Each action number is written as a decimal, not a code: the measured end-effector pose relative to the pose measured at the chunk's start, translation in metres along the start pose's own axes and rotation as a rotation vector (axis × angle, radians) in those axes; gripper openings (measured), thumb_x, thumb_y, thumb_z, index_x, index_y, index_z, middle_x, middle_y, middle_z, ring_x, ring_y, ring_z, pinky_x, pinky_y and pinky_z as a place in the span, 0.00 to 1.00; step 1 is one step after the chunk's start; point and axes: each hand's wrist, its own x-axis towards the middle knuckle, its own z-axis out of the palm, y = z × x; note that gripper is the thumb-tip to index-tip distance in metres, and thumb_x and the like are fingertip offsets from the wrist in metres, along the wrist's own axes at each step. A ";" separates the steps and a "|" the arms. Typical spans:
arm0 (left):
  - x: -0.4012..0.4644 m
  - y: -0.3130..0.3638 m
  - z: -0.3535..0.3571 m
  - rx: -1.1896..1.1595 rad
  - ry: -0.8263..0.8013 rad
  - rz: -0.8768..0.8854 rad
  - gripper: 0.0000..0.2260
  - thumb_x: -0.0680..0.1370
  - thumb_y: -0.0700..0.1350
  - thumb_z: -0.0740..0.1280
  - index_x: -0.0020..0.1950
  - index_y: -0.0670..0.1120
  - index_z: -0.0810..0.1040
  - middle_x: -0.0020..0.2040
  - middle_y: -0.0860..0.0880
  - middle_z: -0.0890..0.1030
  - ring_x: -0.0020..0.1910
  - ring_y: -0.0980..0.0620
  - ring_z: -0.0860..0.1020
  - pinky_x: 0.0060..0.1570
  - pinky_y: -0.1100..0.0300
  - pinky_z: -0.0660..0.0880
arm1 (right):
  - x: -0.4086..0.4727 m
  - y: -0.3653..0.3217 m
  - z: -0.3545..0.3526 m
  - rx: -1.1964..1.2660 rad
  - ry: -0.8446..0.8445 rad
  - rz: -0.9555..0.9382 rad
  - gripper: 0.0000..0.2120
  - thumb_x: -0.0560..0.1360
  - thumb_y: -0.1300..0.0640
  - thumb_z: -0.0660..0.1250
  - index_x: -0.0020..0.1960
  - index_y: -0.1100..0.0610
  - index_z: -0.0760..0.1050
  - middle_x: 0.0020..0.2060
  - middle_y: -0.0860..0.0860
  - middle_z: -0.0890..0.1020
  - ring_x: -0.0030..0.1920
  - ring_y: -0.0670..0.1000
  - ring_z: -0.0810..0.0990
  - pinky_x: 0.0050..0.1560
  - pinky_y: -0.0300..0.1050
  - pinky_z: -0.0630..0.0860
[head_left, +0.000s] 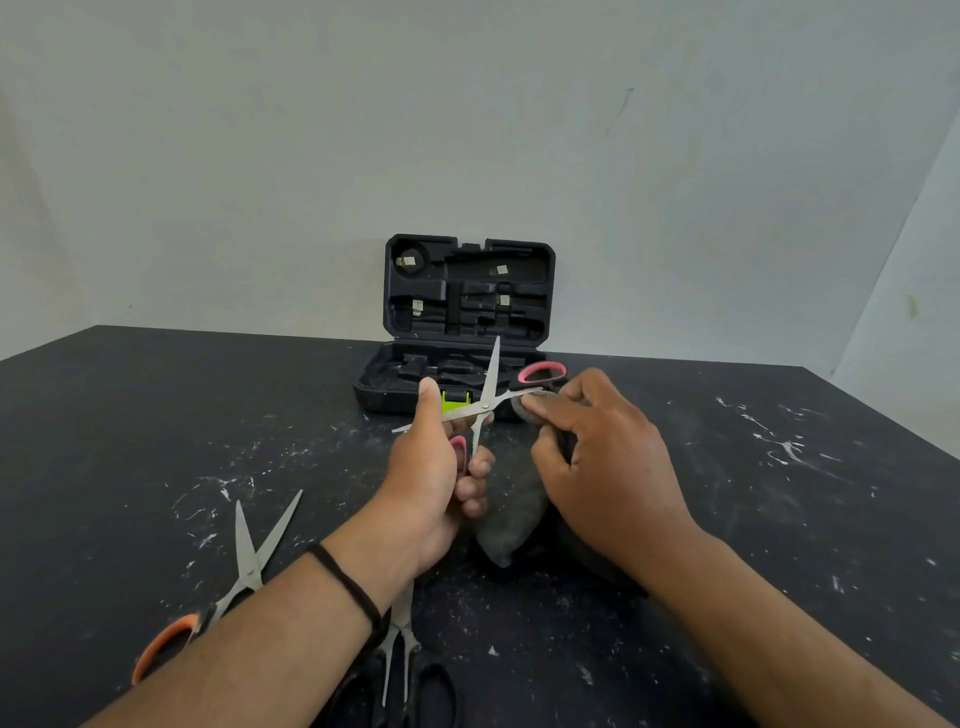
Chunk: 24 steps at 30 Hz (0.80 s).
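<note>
My left hand (434, 470) grips a pair of pink-handled scissors (487, 402) by one handle and holds them above the table with the blades spread wide. One blade points up, the other points left. My right hand (597, 452) pinches a dark grey cloth (511, 512) and presses a fold of it against the scissors just right of the pivot, below the upper pink handle. The rest of the cloth hangs down to the table between my hands.
An open black tool case (467, 291) stands at the back of the dark, white-flecked table (779, 519), its lid upright. Orange-handled scissors (228, 582) lie open at the front left. Black-handled scissors (402, 660) lie partly under my left forearm.
</note>
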 end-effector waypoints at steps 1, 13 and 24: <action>-0.002 0.000 0.000 -0.002 -0.030 -0.029 0.32 0.82 0.68 0.49 0.54 0.43 0.80 0.26 0.49 0.68 0.19 0.55 0.60 0.20 0.65 0.60 | -0.001 0.002 0.002 0.030 0.017 -0.017 0.14 0.77 0.58 0.68 0.60 0.48 0.83 0.44 0.45 0.73 0.34 0.47 0.75 0.35 0.51 0.79; -0.006 0.001 0.002 0.036 -0.064 -0.002 0.34 0.80 0.71 0.45 0.36 0.45 0.73 0.23 0.48 0.66 0.18 0.54 0.58 0.20 0.67 0.55 | -0.007 -0.003 0.011 0.189 0.009 -0.192 0.16 0.79 0.56 0.65 0.65 0.50 0.82 0.50 0.43 0.76 0.40 0.46 0.78 0.38 0.46 0.78; -0.006 0.001 0.000 0.168 -0.120 0.134 0.42 0.73 0.77 0.41 0.49 0.44 0.76 0.25 0.47 0.64 0.20 0.53 0.58 0.24 0.65 0.54 | -0.006 -0.007 0.008 0.063 0.062 -0.169 0.16 0.78 0.61 0.68 0.64 0.51 0.82 0.53 0.47 0.76 0.36 0.44 0.74 0.34 0.41 0.77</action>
